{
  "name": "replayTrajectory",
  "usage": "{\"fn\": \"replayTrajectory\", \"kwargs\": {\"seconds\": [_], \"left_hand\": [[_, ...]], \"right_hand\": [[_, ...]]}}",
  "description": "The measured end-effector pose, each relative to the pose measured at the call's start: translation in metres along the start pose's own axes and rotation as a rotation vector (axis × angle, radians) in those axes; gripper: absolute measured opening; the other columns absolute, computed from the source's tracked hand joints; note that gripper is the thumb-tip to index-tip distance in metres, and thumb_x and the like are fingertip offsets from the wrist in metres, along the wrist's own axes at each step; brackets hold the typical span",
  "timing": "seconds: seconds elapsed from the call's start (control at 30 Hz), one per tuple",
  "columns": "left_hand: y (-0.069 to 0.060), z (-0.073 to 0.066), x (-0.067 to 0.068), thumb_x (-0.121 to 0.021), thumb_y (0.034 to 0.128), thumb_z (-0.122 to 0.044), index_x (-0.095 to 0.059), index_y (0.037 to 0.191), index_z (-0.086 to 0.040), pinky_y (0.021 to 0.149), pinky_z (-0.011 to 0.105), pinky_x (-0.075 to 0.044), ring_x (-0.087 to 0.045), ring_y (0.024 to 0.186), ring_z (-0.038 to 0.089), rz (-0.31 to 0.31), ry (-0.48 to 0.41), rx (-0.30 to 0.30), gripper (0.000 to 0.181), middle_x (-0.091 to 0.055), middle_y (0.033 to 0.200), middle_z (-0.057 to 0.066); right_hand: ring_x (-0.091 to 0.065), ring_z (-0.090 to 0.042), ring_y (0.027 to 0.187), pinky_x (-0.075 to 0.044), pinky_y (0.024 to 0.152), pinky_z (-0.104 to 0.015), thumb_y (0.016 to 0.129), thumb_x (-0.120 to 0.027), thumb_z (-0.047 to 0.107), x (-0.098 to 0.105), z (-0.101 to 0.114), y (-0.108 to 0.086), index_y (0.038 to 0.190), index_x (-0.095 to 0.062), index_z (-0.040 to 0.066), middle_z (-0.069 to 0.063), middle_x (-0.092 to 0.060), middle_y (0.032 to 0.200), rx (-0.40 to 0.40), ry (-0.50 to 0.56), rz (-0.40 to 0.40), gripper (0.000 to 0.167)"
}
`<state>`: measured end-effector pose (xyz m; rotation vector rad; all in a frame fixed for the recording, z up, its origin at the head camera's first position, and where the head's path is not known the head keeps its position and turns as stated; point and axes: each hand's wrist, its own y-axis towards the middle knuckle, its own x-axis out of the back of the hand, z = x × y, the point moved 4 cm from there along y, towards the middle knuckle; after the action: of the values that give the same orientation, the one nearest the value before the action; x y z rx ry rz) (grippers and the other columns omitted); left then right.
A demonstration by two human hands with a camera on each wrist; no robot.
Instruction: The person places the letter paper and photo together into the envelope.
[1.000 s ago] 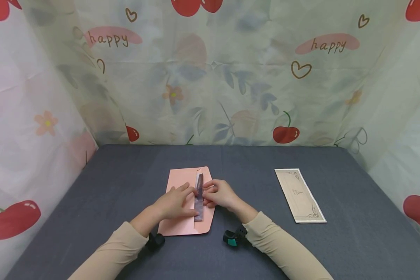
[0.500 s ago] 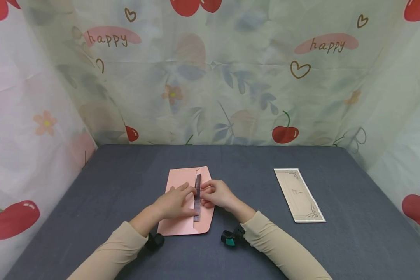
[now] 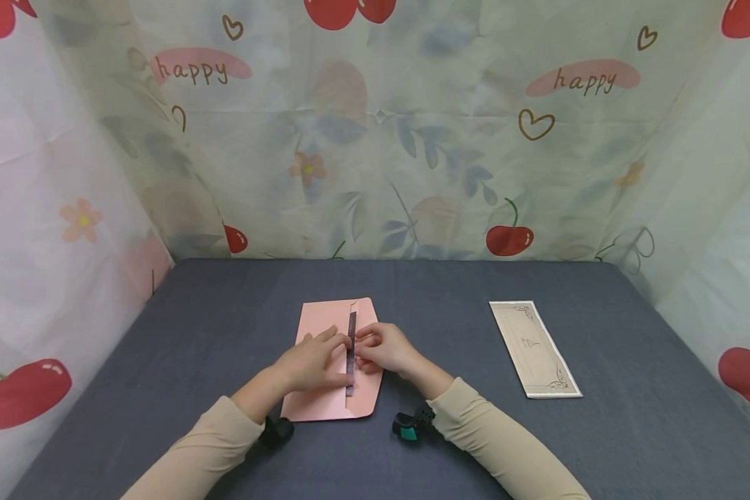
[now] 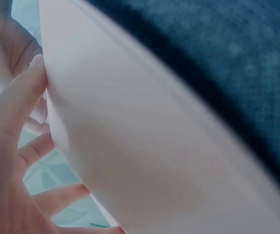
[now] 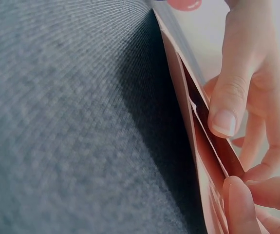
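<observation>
A pink envelope (image 3: 325, 316) lies on the table with its flap (image 3: 370, 396) opened out to the right. From its mouth shows a narrow strip of a dark printed card (image 3: 351, 323); the rest is hidden inside. My left hand (image 3: 312, 361) rests on the envelope, fingers spread, with thumb and fingertips by the mouth. Over the flap, my right hand (image 3: 387, 348) pinches the card's outer edge. In the right wrist view the dark card (image 5: 230, 155) sits between the envelope's layers, with the right fingertips (image 5: 239, 200) at its edge.
A beige card with ornamental corners (image 3: 531, 347) lies to the right on the dark grey table (image 3: 450, 298). Patterned curtains (image 3: 381, 153) enclose the table's back and sides. Black wrist devices (image 3: 406, 425) hang below the sleeves.
My right hand has moved slightly left, and the card has slid farther into the envelope, so its visible strip is narrower. The left hand stays in place.
</observation>
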<state>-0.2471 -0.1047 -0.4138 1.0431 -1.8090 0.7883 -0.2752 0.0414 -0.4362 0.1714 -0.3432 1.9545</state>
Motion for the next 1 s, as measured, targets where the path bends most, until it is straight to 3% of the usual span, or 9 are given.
{"fn": "replayTrajectory", "kwargs": {"seconds": [0.27, 1.0], "left_hand": [[-0.0005, -0.002, 0.0013, -0.072, 0.077, -0.045, -0.051, 0.113, -0.02, 0.11, 0.06, -0.025, -0.051, 0.123, 0.039, 0.004, -0.004, -0.007, 0.049, -0.039, 0.144, 0.024], [0.0003, -0.001, 0.0003, -0.071, 0.0774, -0.047, -0.051, 0.114, -0.019, 0.11, 0.06, -0.023, -0.05, 0.124, 0.039, 0.012, 0.001, -0.01, 0.05, -0.038, 0.144, 0.025]], "right_hand": [[-0.064, -0.01, 0.058, -0.058, 0.058, -0.031, 0.086, -0.06, 0.0, -0.0019, 0.0015, -0.0012, 0.118, -0.054, -0.008, -0.025, -0.068, 0.091, 0.002, 0.008, 0.0, 0.034], [-0.061, -0.007, 0.055, -0.057, 0.057, -0.027, 0.085, -0.058, -0.003, -0.0042, 0.0017, 0.0007, 0.116, -0.054, -0.009, -0.018, -0.069, 0.087, -0.018, 0.02, 0.004, 0.032]]}}
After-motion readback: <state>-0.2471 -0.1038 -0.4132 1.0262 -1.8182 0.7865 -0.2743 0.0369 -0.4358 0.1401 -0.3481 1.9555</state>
